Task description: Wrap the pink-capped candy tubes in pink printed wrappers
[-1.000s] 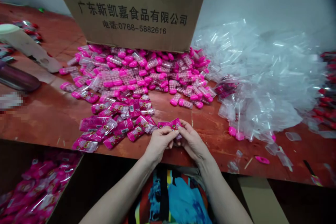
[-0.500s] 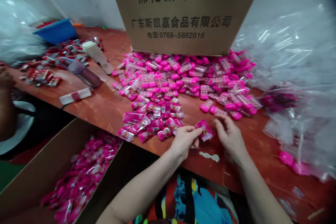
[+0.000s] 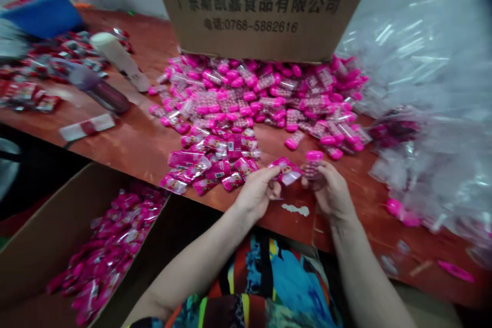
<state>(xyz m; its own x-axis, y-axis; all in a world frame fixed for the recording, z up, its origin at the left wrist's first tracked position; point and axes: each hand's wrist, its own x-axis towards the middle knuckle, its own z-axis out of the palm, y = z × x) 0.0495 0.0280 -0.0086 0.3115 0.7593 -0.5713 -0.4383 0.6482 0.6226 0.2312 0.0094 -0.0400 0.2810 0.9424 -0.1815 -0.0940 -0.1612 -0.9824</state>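
Between the thumb and fingers of my left hand [image 3: 257,189] is a pink printed wrapper [image 3: 286,168]. My right hand [image 3: 333,189] is closed around a small clear candy bottle [image 3: 313,161], its pink cap upward and small pale balls inside. Bottle and wrapper are side by side above the table edge; whether they touch I cannot tell. Left of my hands lies a group of wrapped candy packs [image 3: 215,164]. Behind it spreads a large heap of pink-capped bottles [image 3: 230,97].
A big cardboard box [image 3: 261,36] stands behind the heap. Clear plastic bags [image 3: 415,159] crowd the right. An open carton [image 3: 34,251] of pink packs sits below the table edge at left. Drinking bottles [image 3: 103,95] and a blue basin [image 3: 46,15] stand at far left.
My right hand has taken hold of a candy bottle and brought it beside the wrapper. My left hand still holds the wrapper. The view has tilted downward and shifted.
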